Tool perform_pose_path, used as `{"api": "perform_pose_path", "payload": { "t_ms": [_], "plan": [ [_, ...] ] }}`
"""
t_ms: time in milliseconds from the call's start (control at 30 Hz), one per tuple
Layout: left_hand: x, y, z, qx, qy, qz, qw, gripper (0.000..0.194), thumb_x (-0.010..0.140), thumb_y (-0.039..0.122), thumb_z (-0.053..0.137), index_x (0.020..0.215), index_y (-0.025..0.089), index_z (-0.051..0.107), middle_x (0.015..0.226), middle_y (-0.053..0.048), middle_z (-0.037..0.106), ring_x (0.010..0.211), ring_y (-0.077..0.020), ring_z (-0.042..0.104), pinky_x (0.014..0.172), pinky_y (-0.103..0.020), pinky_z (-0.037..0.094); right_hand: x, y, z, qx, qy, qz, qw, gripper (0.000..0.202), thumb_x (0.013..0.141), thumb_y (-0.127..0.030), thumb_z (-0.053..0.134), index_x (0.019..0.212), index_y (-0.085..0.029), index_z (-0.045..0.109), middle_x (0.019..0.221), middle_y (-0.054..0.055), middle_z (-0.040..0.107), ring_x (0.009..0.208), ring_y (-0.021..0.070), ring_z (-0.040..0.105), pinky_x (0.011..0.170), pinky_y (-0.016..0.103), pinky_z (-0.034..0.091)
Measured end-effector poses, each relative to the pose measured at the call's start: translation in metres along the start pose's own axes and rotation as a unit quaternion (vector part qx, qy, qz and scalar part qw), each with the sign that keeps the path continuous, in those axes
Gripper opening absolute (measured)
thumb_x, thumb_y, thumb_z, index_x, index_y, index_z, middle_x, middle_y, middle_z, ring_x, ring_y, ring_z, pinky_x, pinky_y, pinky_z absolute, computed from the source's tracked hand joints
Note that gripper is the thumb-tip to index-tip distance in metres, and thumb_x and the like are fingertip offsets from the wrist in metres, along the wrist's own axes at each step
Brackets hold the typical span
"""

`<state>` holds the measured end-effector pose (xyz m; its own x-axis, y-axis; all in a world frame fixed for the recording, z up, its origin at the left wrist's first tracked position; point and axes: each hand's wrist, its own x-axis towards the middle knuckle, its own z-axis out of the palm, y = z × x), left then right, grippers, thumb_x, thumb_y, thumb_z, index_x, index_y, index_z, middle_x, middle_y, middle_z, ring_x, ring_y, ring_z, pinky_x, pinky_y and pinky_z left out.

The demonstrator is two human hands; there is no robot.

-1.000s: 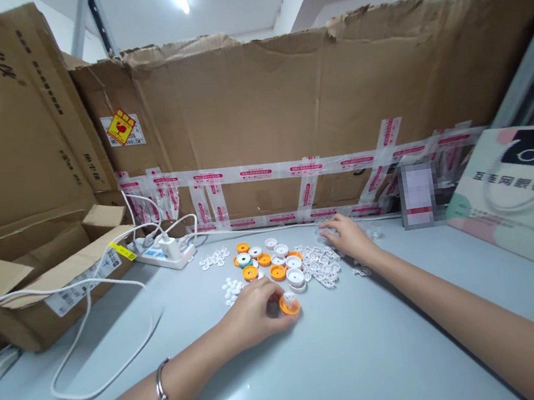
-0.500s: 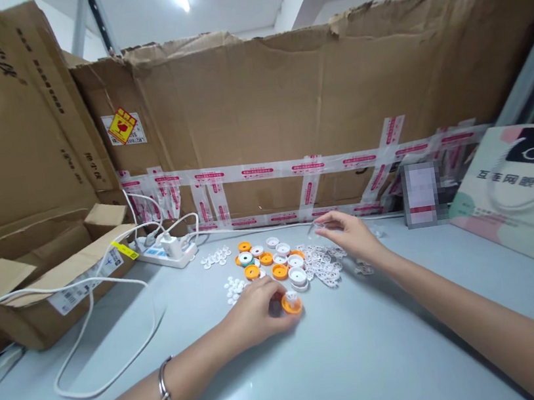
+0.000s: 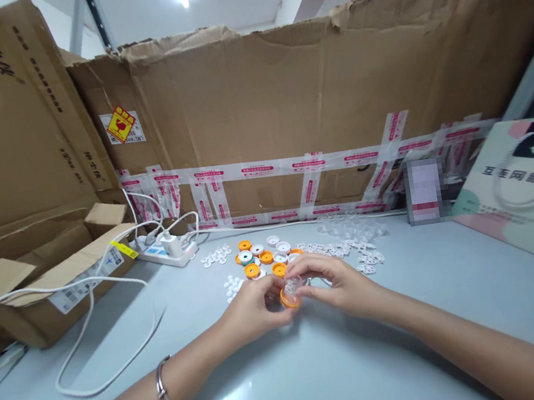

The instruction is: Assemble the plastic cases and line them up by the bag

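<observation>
My left hand [image 3: 256, 304] is closed on an orange round part [image 3: 289, 299], tilted a little, near the middle of the table. My right hand [image 3: 338, 282] pinches a clear plastic cover [image 3: 293, 283] against the top of that part; small white pieces show through it. Behind my hands lie several orange cups [image 3: 252, 271] and white cups [image 3: 283, 248], and one teal and white part [image 3: 246, 257]. Small white pieces [image 3: 233, 287] lie to the left of them. White openwork pieces [image 3: 369, 258] are spread on the right, with a pile of clear covers [image 3: 355, 227] behind.
An open cardboard box [image 3: 35, 318] and a white power strip [image 3: 170, 253] with looping cables stand on the left. Large taped cardboard [image 3: 244, 110] rises behind. A blurred upright item [image 3: 423, 191] and a printed box [image 3: 521, 204] stand on the right.
My right hand has come from the clear covers at the back to my left hand, bringing a clear cover onto the orange part. My left hand keeps its hold, with the part slightly more tilted.
</observation>
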<state>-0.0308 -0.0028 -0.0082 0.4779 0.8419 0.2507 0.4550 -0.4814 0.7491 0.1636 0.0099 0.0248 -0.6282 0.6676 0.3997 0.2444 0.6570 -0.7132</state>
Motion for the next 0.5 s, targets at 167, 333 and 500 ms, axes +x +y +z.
{"api": "perform_pose_path", "payload": {
  "t_ms": [167, 333, 500],
  "plan": [
    [0.0016, 0.0009, 0.0012, -0.094, -0.004, -0.019, 0.995, 0.024, 0.070, 0.022, 0.062, 0.091, 0.011, 0.058, 0.083, -0.005, 0.065, 0.070, -0.0132, 0.060, 0.067, -0.024, 0.048, -0.0009, 0.0018, 0.0017, 0.025, 0.021, -0.005, 0.999, 0.014, 0.081, -0.024, 0.059, 0.094, -0.020, 0.063, 0.099, 0.006, 0.061, 0.093, 0.0149, 0.058, 0.083, 0.033, 0.049],
    [0.0022, 0.0034, 0.0000, -0.137, 0.001, -0.024, 0.990, 0.024, 0.070, 0.022, 0.064, 0.092, 0.011, 0.059, 0.083, -0.005, 0.066, 0.069, -0.0125, 0.060, 0.068, -0.025, 0.049, -0.0005, -0.0008, 0.0004, 0.017, 0.028, -0.003, 0.999, 0.012, 0.081, -0.026, 0.058, 0.091, -0.021, 0.064, 0.100, 0.006, 0.061, 0.095, 0.0162, 0.058, 0.086, 0.035, 0.048],
    [0.0022, 0.0068, -0.0015, -0.167, -0.009, -0.039, 0.985, 0.027, 0.070, 0.023, 0.065, 0.094, 0.011, 0.063, 0.083, -0.006, 0.067, 0.068, -0.0132, 0.061, 0.066, -0.025, 0.050, -0.0011, -0.0036, -0.0012, 0.012, 0.029, -0.012, 0.999, 0.012, 0.083, -0.025, 0.056, 0.091, -0.021, 0.064, 0.101, 0.006, 0.060, 0.098, 0.0171, 0.057, 0.087, 0.037, 0.047]
  ]
}}
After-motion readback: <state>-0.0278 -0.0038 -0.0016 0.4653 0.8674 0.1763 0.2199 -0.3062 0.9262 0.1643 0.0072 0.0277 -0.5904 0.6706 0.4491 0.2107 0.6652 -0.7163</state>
